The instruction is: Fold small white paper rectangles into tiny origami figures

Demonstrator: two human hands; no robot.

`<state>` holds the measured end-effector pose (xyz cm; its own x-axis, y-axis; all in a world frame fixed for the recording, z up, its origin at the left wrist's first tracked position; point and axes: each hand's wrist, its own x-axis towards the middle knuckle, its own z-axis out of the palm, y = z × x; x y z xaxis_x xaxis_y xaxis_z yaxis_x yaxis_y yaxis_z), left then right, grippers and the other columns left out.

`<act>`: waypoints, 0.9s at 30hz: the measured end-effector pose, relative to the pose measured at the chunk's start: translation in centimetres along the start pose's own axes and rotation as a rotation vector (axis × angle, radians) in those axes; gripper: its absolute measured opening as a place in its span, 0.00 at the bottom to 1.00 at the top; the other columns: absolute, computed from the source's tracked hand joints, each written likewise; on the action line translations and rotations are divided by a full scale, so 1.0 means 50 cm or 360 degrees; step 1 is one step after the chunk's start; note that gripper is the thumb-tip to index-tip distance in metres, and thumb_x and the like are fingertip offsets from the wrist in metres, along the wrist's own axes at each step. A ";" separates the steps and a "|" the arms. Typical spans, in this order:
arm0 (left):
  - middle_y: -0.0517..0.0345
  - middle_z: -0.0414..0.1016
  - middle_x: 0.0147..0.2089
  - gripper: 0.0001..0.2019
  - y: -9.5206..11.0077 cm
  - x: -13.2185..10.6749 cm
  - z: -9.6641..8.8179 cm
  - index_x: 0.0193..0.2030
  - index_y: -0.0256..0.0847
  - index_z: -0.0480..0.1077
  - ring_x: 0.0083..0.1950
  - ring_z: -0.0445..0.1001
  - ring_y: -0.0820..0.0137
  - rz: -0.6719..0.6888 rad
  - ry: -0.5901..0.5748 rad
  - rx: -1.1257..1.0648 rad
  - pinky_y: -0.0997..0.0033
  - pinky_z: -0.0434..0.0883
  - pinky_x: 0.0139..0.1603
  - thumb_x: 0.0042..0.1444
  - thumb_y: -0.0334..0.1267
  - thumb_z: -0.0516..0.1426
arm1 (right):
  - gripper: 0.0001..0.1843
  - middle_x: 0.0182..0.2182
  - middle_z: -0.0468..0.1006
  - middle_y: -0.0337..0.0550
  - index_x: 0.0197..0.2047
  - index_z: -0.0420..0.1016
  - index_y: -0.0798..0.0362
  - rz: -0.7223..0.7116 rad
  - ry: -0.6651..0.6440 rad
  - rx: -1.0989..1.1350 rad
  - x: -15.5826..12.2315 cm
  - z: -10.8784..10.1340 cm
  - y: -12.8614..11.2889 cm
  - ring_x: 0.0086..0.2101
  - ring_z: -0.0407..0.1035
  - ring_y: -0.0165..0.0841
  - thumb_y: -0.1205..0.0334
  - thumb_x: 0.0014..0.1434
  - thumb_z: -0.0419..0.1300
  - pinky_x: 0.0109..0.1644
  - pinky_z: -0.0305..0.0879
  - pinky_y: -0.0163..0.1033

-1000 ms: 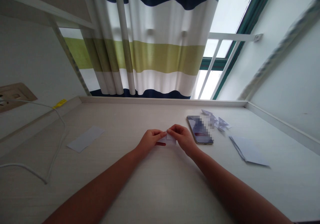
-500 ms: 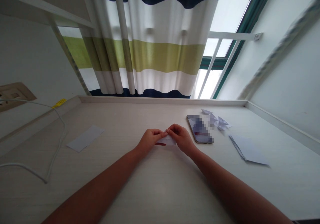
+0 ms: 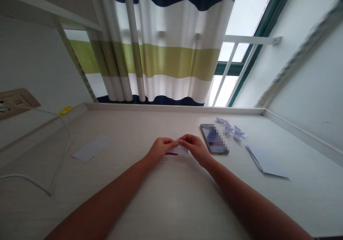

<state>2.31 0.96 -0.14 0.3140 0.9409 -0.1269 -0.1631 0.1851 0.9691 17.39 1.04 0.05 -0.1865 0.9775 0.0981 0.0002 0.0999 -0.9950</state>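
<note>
A small folded piece of white paper [image 3: 179,149] lies on the pale wooden desk [image 3: 166,197] at its middle. My left hand [image 3: 160,149] pinches its left side with fingers curled. My right hand [image 3: 195,148] pinches its right side and top edge, fingertips meeting those of the left hand. Most of the paper is hidden between the fingers.
A phone [image 3: 213,138] lies just right of my right hand. Several small folded paper pieces [image 3: 232,129] sit behind it, and a stack of white sheets [image 3: 265,160] lies further right. A white paper strip [image 3: 91,148] and a white cable [image 3: 56,161] are on the left. A striped curtain [image 3: 163,54] hangs at the back.
My fingers have shifted slightly on the small paper. Both hands stay in the same place on the desk.
</note>
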 end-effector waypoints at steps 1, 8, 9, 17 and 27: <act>0.57 0.72 0.28 0.14 0.000 0.001 -0.001 0.27 0.33 0.74 0.33 0.71 0.71 -0.0001 0.0016 -0.0005 0.67 0.74 0.36 0.39 0.43 0.63 | 0.11 0.23 0.72 0.37 0.26 0.72 0.55 0.0029 -0.0024 0.0053 0.000 -0.001 -0.002 0.26 0.64 0.27 0.56 0.42 0.64 0.32 0.58 0.35; 0.55 0.72 0.29 0.15 0.001 0.000 0.000 0.27 0.32 0.74 0.35 0.70 0.69 0.0032 0.0077 -0.0026 0.64 0.74 0.37 0.38 0.44 0.63 | 0.11 0.23 0.74 0.37 0.25 0.74 0.55 0.0073 0.0050 0.0105 -0.002 0.003 -0.006 0.25 0.64 0.27 0.58 0.39 0.66 0.32 0.58 0.35; 0.55 0.72 0.29 0.15 0.001 0.000 0.000 0.27 0.32 0.74 0.35 0.70 0.69 0.0032 0.0074 -0.0025 0.64 0.74 0.37 0.38 0.44 0.63 | 0.11 0.23 0.74 0.37 0.25 0.74 0.55 0.0078 0.0063 0.0107 -0.003 0.004 -0.006 0.25 0.64 0.27 0.58 0.39 0.66 0.32 0.58 0.35; 0.56 0.72 0.28 0.13 -0.001 0.001 -0.001 0.27 0.32 0.74 0.34 0.71 0.70 0.0028 0.0051 -0.0022 0.66 0.74 0.36 0.39 0.43 0.63 | 0.11 0.21 0.73 0.36 0.23 0.72 0.56 0.0083 0.0106 0.0126 -0.002 0.007 -0.005 0.23 0.62 0.26 0.58 0.38 0.66 0.29 0.56 0.34; 0.59 0.71 0.26 0.13 0.003 -0.003 0.003 0.26 0.33 0.73 0.32 0.71 0.72 0.0046 0.0043 0.0120 0.70 0.72 0.35 0.38 0.43 0.63 | 0.11 0.19 0.69 0.35 0.24 0.71 0.56 0.0129 0.0047 0.0094 -0.007 0.004 -0.014 0.22 0.59 0.25 0.56 0.43 0.63 0.27 0.54 0.33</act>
<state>2.39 0.82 0.07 0.2844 0.9531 -0.1034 -0.1007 0.1370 0.9854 17.26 0.59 0.70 -0.1591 0.9871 0.0170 -0.0443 0.0101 -0.9990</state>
